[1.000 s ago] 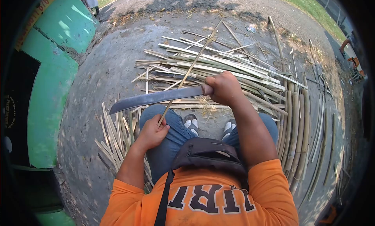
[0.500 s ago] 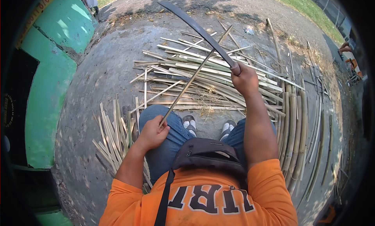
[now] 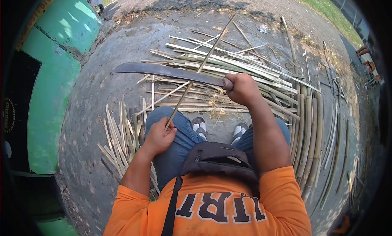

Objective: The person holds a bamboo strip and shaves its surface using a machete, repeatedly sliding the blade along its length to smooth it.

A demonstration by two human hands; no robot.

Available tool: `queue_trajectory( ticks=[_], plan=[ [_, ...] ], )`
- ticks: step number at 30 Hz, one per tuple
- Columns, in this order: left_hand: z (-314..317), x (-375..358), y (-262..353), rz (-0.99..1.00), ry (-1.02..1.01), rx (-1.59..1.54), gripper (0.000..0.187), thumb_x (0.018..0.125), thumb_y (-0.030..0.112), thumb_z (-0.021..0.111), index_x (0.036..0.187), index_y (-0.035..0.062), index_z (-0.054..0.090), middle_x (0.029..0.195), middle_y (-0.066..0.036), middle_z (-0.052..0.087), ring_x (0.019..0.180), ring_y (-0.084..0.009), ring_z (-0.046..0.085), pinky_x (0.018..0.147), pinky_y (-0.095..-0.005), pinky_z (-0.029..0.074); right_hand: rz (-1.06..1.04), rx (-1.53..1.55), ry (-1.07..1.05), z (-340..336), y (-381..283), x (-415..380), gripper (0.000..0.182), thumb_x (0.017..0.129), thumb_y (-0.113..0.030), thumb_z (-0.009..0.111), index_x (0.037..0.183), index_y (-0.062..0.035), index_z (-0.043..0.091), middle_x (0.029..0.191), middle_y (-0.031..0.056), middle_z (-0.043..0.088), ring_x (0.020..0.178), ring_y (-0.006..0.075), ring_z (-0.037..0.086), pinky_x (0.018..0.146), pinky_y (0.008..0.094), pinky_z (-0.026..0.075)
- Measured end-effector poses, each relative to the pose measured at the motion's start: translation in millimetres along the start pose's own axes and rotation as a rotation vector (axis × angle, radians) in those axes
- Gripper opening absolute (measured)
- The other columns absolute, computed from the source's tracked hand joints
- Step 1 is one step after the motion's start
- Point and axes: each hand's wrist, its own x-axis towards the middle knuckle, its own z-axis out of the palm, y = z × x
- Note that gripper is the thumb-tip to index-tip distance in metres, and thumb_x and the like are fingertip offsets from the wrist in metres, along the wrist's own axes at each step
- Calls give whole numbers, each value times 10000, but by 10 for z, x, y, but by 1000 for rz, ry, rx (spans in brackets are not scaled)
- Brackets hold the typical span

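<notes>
Grey ground (image 3: 104,79) takes up most of the view, and I'm low over it with my knees apart, probably so both arms get free space in front. Biggest item on it is the pile of split strips (image 3: 245,70), lying mostly crosswise just beyond my feet; likely put there for easy reach. Right of that, round poles (image 3: 307,138) lie side by side, pointing away from me, seemingly kept apart from the split stuff. On my left, a smaller bundle of strips (image 3: 115,140) fans out beside my leg, near my left hand (image 3: 161,136). Machete (image 3: 163,70) next: it's roughly level, tip to the left, crossing over the long thin strip (image 3: 211,52) I hold. Can't tell from this overhead angle whether blade and strip touch. My right hand (image 3: 243,88) is wrapped tight around the handle (image 3: 228,84), arm well forward, which I'd say gives control over that long blade. Left fingers are closed on the strip's near end, thumb pressed along it, beside my left knee (image 3: 161,113); gripping the very end presumably keeps them clear of the blade while the strip slants forward over the pile.
</notes>
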Motion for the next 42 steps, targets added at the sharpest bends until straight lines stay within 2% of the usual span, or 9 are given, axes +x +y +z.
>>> queue_trajectory(
  ticks=[4,7,10,16,22,25,29,40,42],
  plan=[
    [10,-3,-17,14,32,13,149,938,66,683,929,34,537,647,40,476,587,-35,416,537,-253,350,50,-10,-74,-29,-128,-12,150,806,-189,707,947,-151,743,884,166,733,878,399,702,799,508,563],
    [27,-12,12,-1,43,43,150,932,82,688,926,30,548,631,17,485,578,-60,430,538,-274,364,-42,-40,-108,26,-216,-42,120,794,-182,702,906,-163,741,850,146,732,850,381,709,765,487,565],
    [33,-24,100,-36,72,144,166,915,122,698,965,-9,609,685,-137,641,600,-236,636,602,-357,488,-32,-140,-131,35,-398,-72,94,776,-187,709,862,-159,738,810,140,724,830,375,710,748,483,566],
    [87,-35,85,-5,90,236,188,924,139,677,998,-22,613,830,-230,706,791,-439,701,704,-484,542,284,-104,-159,-21,-226,23,122,853,-235,682,924,-172,758,900,157,751,889,375,725,810,485,580],
    [83,4,121,-28,28,266,196,917,129,673,1020,-28,615,846,-233,708,792,-430,704,722,-481,545,258,-171,-91,-78,7,32,146,829,-225,693,955,-185,755,913,152,751,891,377,722,823,492,581],
    [98,7,129,-25,48,258,190,914,127,675,1009,-25,614,837,-231,704,783,-428,702,718,-479,542,121,-18,-66,56,-118,-42,125,817,-218,700,930,-188,746,873,144,744,862,377,721,794,502,578],
    [85,10,115,-36,53,262,196,915,133,679,1008,-27,616,841,-234,705,783,-425,707,713,-468,546,-101,-133,-184,118,-333,-67,95,776,-193,696,856,-149,721,817,111,734,808,372,713,751,499,569],
    [90,-18,49,-32,94,230,200,910,132,683,1003,-31,612,852,-242,706,797,-437,706,723,-479,547,-27,-112,-24,373,-22,34,155,877,-284,676,841,-142,726,815,163,724,804,404,702,750,509,564],
    [91,-62,44,-11,107,226,195,912,131,679,996,-31,609,848,-242,705,786,-439,700,712,-484,543,104,-86,9,311,104,85,140,866,-272,678,857,-140,725,830,168,728,825,405,704,761,511,566]
  ],
)
